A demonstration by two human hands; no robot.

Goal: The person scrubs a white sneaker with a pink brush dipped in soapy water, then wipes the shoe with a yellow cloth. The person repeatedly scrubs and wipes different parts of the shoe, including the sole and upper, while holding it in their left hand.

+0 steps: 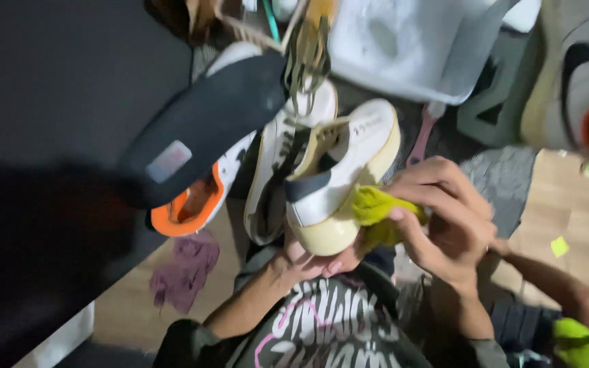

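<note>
A white sneaker point(339, 170) with a cream sole and a dark heel tab is held up over my lap, heel toward me. My left hand point(308, 262) cups it from below at the heel. My right hand point(444, 218) is closed on a crumpled yellow-green cloth point(376, 211), which is pressed against the side of the sole near the heel.
A second white sneaker point(277, 163), a white and orange shoe point(192, 204) and a black insole point(206, 123) lie just beyond. Farther back are a white basin point(403, 48), a pink brush point(420, 140) and a grey shoe point(567, 75). A purple rag point(185, 269) lies on the wooden floor.
</note>
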